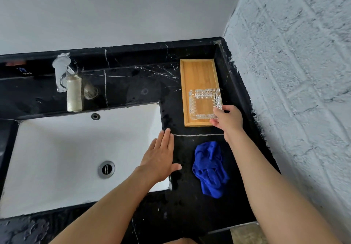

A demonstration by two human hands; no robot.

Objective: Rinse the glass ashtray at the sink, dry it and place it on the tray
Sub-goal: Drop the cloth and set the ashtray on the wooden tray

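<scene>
A square clear glass ashtray (203,103) lies on the near half of a rectangular wooden tray (197,72) at the back right of the black marble counter. My right hand (228,119) grips the ashtray's near right corner with thumb and fingers. My left hand (160,157) hovers flat, fingers apart and holding nothing, over the right rim of the white sink (57,148). A crumpled blue cloth (209,169) lies on the counter in front of the tray, between my two arms.
A chrome tap (61,72) stands behind the sink, with a round knob (90,91) beside it. The sink drain (106,169) is near its middle. A rough white brick wall (294,72) closes the counter's right side. The counter (133,88) looks wet.
</scene>
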